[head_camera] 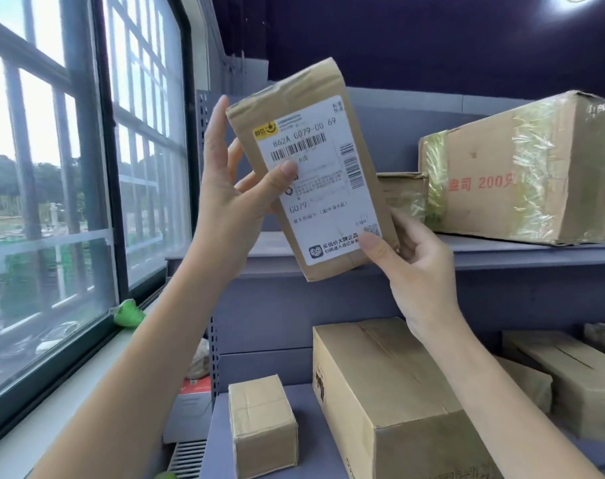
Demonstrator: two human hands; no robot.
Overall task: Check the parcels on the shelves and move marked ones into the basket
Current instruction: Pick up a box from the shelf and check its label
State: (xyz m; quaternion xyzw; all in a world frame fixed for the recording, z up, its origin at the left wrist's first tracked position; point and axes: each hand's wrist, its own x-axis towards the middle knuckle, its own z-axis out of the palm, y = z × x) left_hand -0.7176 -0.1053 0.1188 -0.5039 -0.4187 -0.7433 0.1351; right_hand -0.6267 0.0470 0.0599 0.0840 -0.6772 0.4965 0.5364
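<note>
The check is mid-way: the left hand [225,198] and right hand [411,267] pinch a labelled parcel [315,174] between them, raised label-forward, any mark too small to tell, other boxes [391,395] below, basket unseen.

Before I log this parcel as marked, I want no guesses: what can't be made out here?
- Basket: outside the head view.
- Held parcel: its back faces away; the label's small print is blurred, partly under the left hand thumb and the right hand thumb.
- Large taped box: cut off by the right edge.
</note>
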